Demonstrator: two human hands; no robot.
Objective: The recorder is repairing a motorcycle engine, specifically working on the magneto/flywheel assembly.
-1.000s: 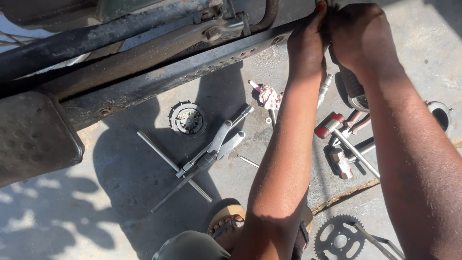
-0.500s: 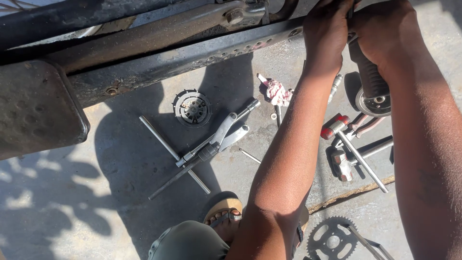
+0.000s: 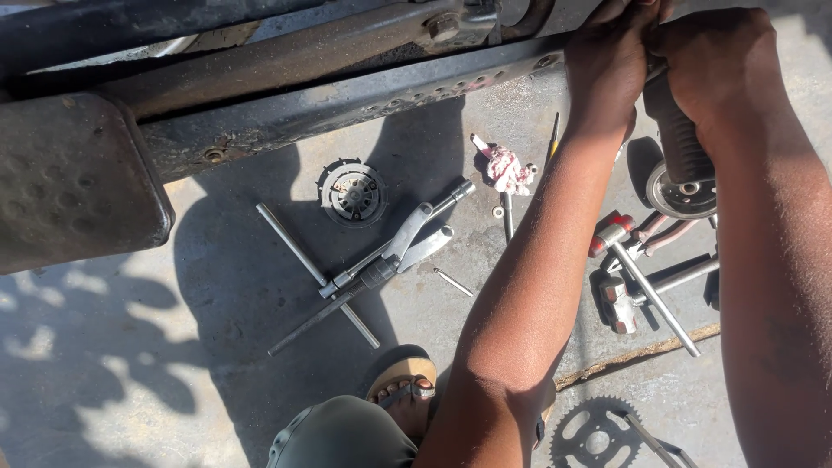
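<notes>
Left hand (image 3: pixel 611 65) raised to the dark metal bar (image 3: pixel 364 95) of the frame, fingers curled together on its right end; exactly what they pinch cannot be told. Right hand (image 3: pixel 715 65) just beside it, fingers clamped round a black ribbed grip (image 3: pixel 680 143) hanging down from the frame. Both forearms stretched upward from the lower edge. Below, on the concrete floor (image 3: pixel 113 364): cross wrench (image 3: pixel 325 282), pliers (image 3: pixel 416 243), round toothed disc (image 3: pixel 353 192), pink rag (image 3: pixel 505 169), red-headed hammer (image 3: pixel 646 277), sprocket (image 3: pixel 598 438).

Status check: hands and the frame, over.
Left hand gripping long dark metal frame rail. Right hand closed on black ribbed cylindrical grip. Nothing blocking.
</notes>
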